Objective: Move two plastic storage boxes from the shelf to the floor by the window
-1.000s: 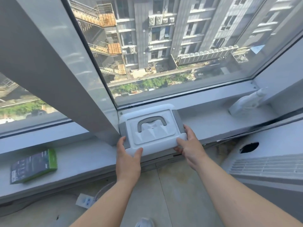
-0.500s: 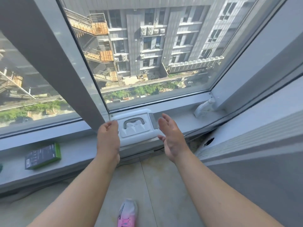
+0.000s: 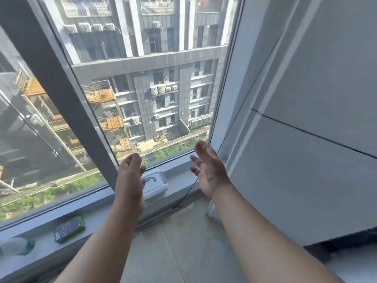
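Storage box (image 3: 156, 183) lies flat on the sill (image 3: 179, 170), lid handle up, both hands spread empty.

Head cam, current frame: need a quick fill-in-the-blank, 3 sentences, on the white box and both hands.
1. The white box rests on the window ____.
2. Both the left hand and the right hand are ____, holding nothing.
3. The green-edged packet lies on the sill to the box's ____.

Missing words: sill; open; left
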